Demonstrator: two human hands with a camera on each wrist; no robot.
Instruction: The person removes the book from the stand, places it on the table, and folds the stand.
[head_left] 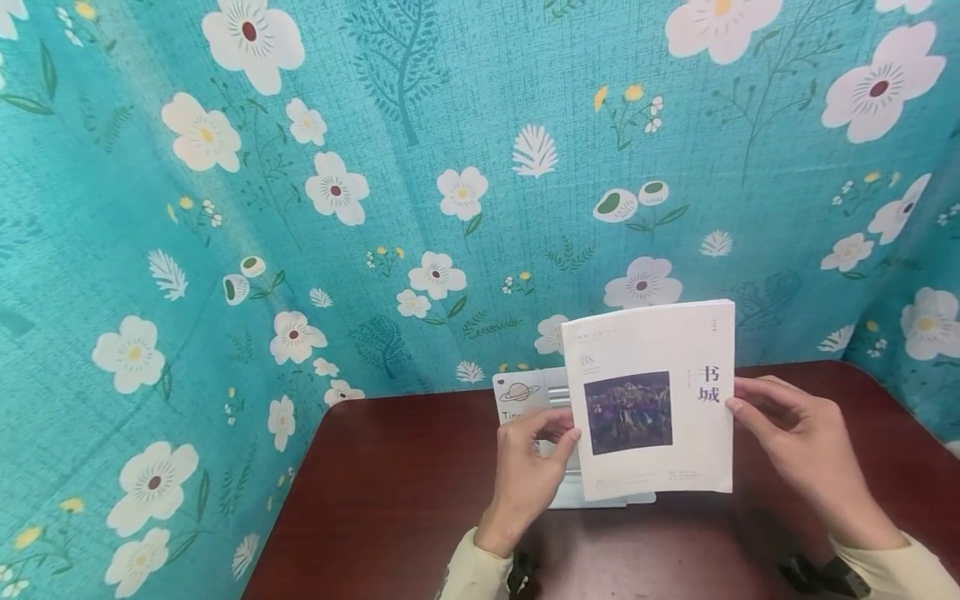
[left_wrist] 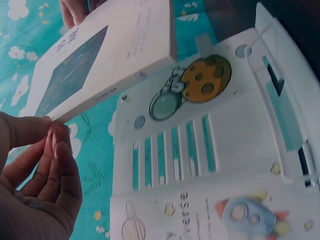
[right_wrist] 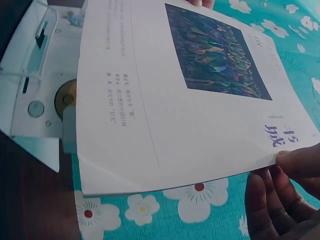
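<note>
A white paperback book (head_left: 630, 475) with a dark square picture and purple Chinese characters on its cover is held up, cover toward the head camera. Its left edge is pinched between thumb and fingers of my left hand (head_left: 528, 462). At the opposite edge my right hand (head_left: 806, 433) pinches it the same way, the thumb on the cover. Behind the book stands a white book stand (head_left: 513, 387) with cartoon planets, partly hidden in the head view. The left wrist view shows its slotted back panel (left_wrist: 235, 135), a rocket drawing and a clear front bar (left_wrist: 267, 115).
The stand rests on a dark red-brown table (head_left: 390, 492). Behind and to the left of the table hangs a turquoise curtain (head_left: 420, 125) with white flowers. Dark straps (head_left: 521, 575) show near the left wrist.
</note>
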